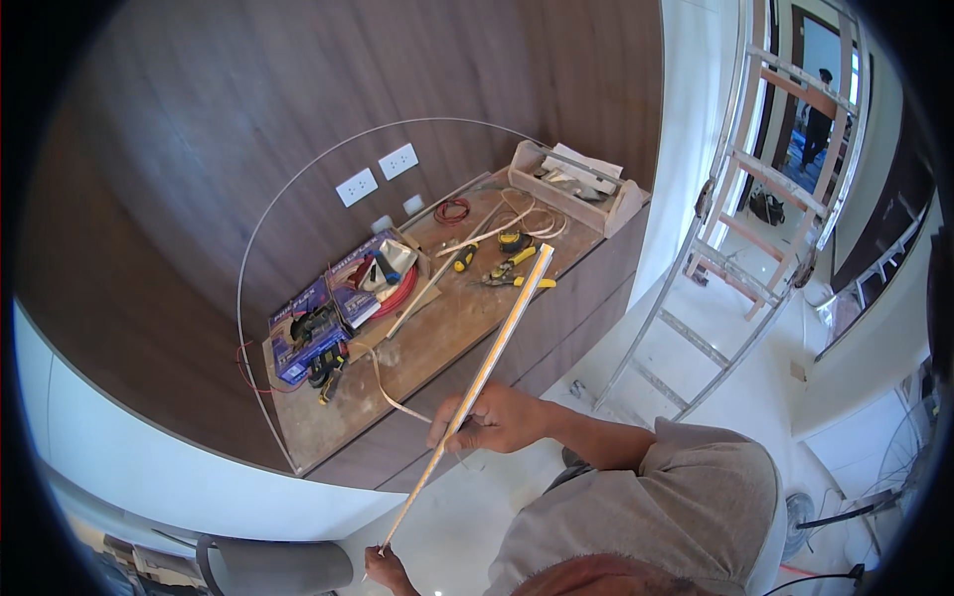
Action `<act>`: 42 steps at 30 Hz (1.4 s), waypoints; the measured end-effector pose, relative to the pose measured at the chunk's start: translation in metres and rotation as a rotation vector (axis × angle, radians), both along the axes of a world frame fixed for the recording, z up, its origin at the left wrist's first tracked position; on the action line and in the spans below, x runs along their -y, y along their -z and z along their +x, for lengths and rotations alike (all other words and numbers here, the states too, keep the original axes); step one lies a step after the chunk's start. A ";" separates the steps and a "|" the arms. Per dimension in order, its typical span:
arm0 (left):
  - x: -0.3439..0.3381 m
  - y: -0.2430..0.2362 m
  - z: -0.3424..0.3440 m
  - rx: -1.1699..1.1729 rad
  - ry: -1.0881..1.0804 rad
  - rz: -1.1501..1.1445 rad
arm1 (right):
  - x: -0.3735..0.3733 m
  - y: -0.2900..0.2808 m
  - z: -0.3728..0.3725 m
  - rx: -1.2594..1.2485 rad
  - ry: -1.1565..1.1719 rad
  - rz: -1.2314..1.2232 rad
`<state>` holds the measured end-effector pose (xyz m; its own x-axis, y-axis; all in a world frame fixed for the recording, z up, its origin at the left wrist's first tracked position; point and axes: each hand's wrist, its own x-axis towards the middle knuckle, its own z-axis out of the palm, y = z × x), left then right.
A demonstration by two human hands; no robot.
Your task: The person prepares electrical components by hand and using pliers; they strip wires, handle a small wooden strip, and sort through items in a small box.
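Note:
A long, narrow channel with a yellowish strip along it [512, 323] runs diagonally above the floor and across the counter's front. My right hand [482, 422] grips it partway along, fingers curled round it. My left hand [390, 564] is closed on its lower end near the bottom edge. Behind the channel on the dusty wooden counter [378, 407] lie yellow-handled snips [512, 260], a tape measure [513, 242], a yellow-black tool [466, 256], red wire coils [452, 211] and purple boxes [298, 363] with tools on them. A thin pale strip [397, 402] dangles over the front edge.
A wooden tray [606, 214] sits at the counter's right end. A thin bent length [241, 273] arches against the panelled wall. A metal ladder [681, 338] leans at the right; a person [817, 124] stands in a doorway beyond. A grey cylinder [288, 568] lies lower left, cables lower right.

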<state>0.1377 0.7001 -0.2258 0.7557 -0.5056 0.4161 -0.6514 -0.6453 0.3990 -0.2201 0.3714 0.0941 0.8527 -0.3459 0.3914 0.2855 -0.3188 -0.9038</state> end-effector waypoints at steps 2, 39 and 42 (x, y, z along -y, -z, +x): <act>0.003 0.002 -0.008 -0.040 -0.004 -0.011 | -0.001 -0.003 -0.006 -0.002 -0.017 -0.011; 0.167 -0.323 -0.197 -0.252 0.247 -1.219 | -0.038 0.198 0.107 -0.263 -0.191 -0.209; 0.136 -0.326 -0.184 -0.226 0.250 -1.392 | -0.040 0.192 0.106 -0.309 -0.269 -0.147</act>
<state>-0.0465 0.5638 0.1006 0.8251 0.0793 0.5595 -0.5257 0.4707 0.7086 -0.1145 0.4116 -0.0979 0.9897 -0.0551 0.1322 0.0993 -0.4013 -0.9105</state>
